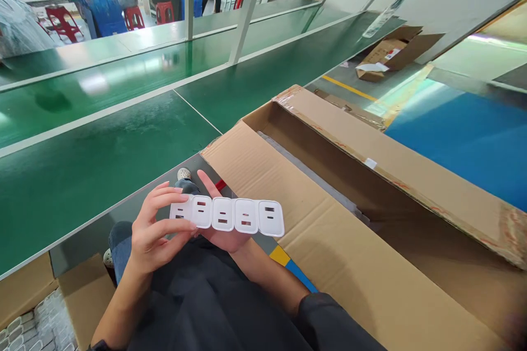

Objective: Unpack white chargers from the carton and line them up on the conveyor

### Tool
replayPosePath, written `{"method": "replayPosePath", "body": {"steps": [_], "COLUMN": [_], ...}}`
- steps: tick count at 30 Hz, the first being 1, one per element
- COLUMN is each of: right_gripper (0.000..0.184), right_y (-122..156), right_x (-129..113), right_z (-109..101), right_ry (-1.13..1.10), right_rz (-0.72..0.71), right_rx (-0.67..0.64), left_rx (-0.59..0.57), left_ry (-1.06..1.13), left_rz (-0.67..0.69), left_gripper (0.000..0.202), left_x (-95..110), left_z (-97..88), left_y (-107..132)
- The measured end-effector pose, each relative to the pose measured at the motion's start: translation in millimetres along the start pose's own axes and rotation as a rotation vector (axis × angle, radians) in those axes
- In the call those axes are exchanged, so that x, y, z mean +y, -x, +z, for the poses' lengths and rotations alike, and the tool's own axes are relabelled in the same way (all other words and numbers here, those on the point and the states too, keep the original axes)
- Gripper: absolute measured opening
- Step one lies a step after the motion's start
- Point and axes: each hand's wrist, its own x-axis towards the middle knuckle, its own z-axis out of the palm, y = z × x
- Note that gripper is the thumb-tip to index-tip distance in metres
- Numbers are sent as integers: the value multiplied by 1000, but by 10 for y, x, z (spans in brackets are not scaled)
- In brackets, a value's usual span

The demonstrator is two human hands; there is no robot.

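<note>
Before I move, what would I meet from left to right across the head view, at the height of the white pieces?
Green surface → left hand → row of white pieces → open cardboard box.

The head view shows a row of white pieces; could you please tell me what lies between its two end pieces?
Three more white slotted pieces, side by side, in the head view.
</note>
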Motion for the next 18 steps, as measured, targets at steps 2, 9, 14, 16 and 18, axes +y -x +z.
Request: {"method": "replayPosePath", "body": {"steps": [2,9,14,16,18], "right_gripper": [100,108,104,96,89], "right_y": [-12,-7,2,-6,-18], "right_x": [-5,-1,40,62,86], "right_z": [-3,-7,-32,-45,-55], "right_ry": [19,46,-22,-33,-51], "right_rz": [9,18,21,6,-2], "right_rx": [3,25,4,-12,1], "left_rx": [-10,-55,-172,-211,-257], "left_ry": [2,-138,-324,-337,-350], "left_rz": [-10,90,185,185,172], "left_gripper": [18,23,32,31,35], "left_x": [-13,70,210,229,226], "left_z": [-9,-16,-37,-48,-48], "left_y": [5,-19,-82,-115,-147]}}
